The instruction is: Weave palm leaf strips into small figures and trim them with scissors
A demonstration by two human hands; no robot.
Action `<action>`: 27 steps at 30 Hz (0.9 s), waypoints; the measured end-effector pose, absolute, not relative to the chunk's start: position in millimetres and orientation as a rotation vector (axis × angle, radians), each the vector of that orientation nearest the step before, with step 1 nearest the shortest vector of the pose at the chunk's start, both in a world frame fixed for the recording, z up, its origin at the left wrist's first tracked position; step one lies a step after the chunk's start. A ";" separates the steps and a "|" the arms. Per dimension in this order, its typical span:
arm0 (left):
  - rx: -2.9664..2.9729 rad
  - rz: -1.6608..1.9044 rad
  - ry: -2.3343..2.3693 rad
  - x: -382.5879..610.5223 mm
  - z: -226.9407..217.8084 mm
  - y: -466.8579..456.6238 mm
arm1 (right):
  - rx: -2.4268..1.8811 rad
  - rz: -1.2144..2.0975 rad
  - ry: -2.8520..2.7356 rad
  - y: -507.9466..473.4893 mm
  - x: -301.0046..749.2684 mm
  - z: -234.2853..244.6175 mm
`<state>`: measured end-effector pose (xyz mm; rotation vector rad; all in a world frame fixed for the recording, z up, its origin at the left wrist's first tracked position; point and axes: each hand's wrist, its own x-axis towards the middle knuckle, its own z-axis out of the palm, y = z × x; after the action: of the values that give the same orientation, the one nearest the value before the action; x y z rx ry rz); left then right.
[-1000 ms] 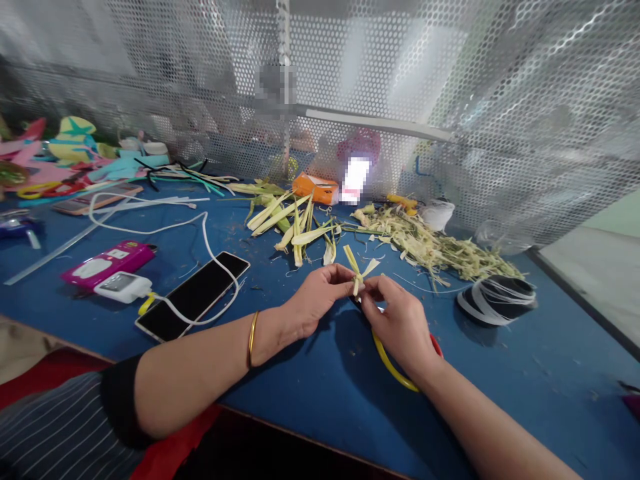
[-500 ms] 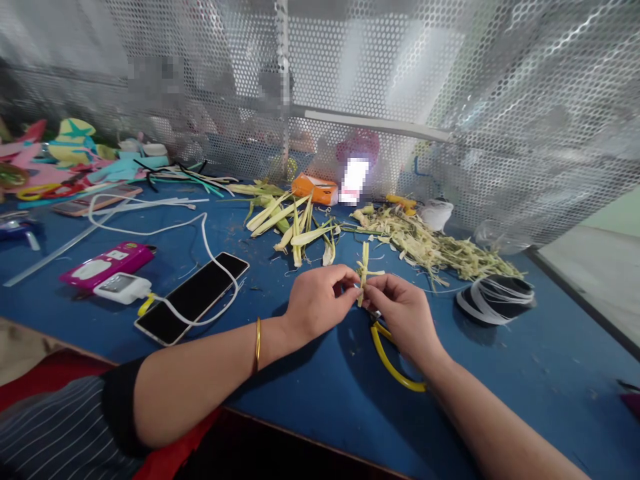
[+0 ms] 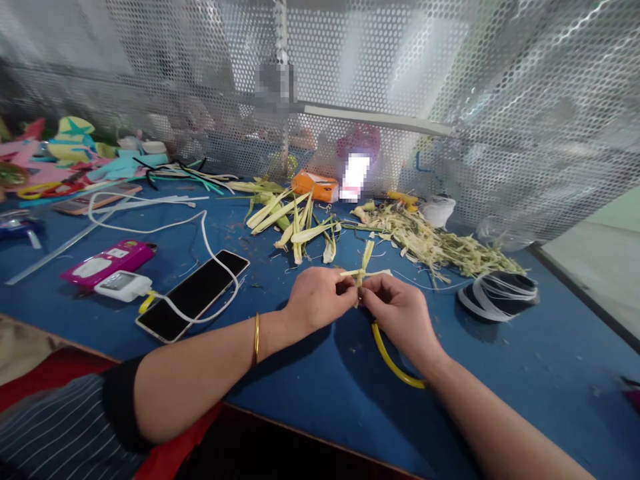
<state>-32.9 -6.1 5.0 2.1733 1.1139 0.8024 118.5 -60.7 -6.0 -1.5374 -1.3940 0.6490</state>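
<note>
A small cross of pale yellow-green leaf strips (image 3: 367, 257) stands between my two hands, over the table's middle. My left hand (image 3: 317, 300) pinches its lower end from the left, thumb and forefinger pressed together. From the right, my right hand (image 3: 399, 308) pinches the same end, and the two sets of fingertips nearly touch. The fingers hide the cross's lower tip. Under my right hand lies a tool with a curved yellow handle (image 3: 393, 363), its other end covered. A thin white thread runs from near the cross towards a black spool wound with white string (image 3: 497, 295).
Long pale leaf strips (image 3: 310, 235) lie beyond my hands, with a heap of shredded leaf pieces (image 3: 430, 240) to their right. On the left are a black-screened phone (image 3: 195, 293), a magenta device (image 3: 107, 262) and a white cable (image 3: 204, 233). A perforated metal screen (image 3: 370, 73) borders the back.
The cross has turned slightly, its upper arm leaning right and its crosspiece now showing on both sides. Less of the yellow-handled tool shows beneath my right hand.
</note>
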 end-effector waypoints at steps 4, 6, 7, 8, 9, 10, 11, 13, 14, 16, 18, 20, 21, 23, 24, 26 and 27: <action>1.902 0.764 0.950 -32.2 2.5 0.7 | -1.468 0.838 -1.282 -58.6 120.7 -0.5; 1.723 0.736 0.865 -31.2 1.0 3.5 | -1.416 0.939 -1.198 -57.9 119.8 3.6; 1.655 0.728 0.842 -30.8 0.5 4.4 | -1.395 0.976 -1.164 -57.6 119.2 5.2; 1.611 0.726 0.830 -30.5 0.3 4.8 | -1.380 1.003 -1.141 -57.3 118.6 6.1; 1.597 0.727 0.826 -30.4 0.4 4.8 | -1.370 1.020 -1.131 -57.0 118.3 6.2; 1.610 0.731 0.828 -30.5 0.5 4.3 | -1.368 1.022 -1.135 -56.7 118.2 5.4; 1.648 0.738 0.836 -30.7 0.8 3.4 | -1.373 1.002 -1.153 -56.5 118.2 3.8; 1.784 0.761 0.884 -31.4 1.0 0.7 | -1.413 0.897 -1.219 -56.7 118.5 -0.7; 1.861 0.772 0.916 -31.7 1.0 -0.9 | -1.447 0.819 -1.263 -57.1 118.5 -2.9; 1.980 0.788 0.964 -32.0 0.2 -3.7 | -1.518 0.655 -1.351 -58.4 118.1 -6.3; 2.030 0.801 0.978 -31.6 -1.4 -5.3 | -1.563 0.547 -1.418 -59.9 117.3 -7.6; 2.037 0.810 0.966 -31.1 -3.5 -5.6 | -1.583 0.482 -1.478 -60.9 117.1 -7.2; 2.035 0.806 0.955 -30.9 -4.6 -5.2 | -1.594 0.442 -1.515 -61.1 117.5 -6.8; 1.997 0.772 0.917 -30.7 -5.9 -3.4 | -1.625 0.315 -1.608 -60.9 119.6 -5.6; 1.950 0.753 0.904 -30.7 -5.8 -2.1 | -1.641 0.238 -1.661 -60.6 121.3 -4.9; 1.777 0.763 0.931 -31.1 -3.9 0.9 | -1.661 0.094 -1.767 -59.8 125.6 -3.6; 1.656 0.793 0.959 -31.4 -2.1 2.3 | -1.660 0.032 -1.818 -59.5 127.9 -3.0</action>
<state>-31.4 2.3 -2.1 1.6560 0.9592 0.7925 127.9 -59.5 -3.0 -1.6603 -1.8177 0.0318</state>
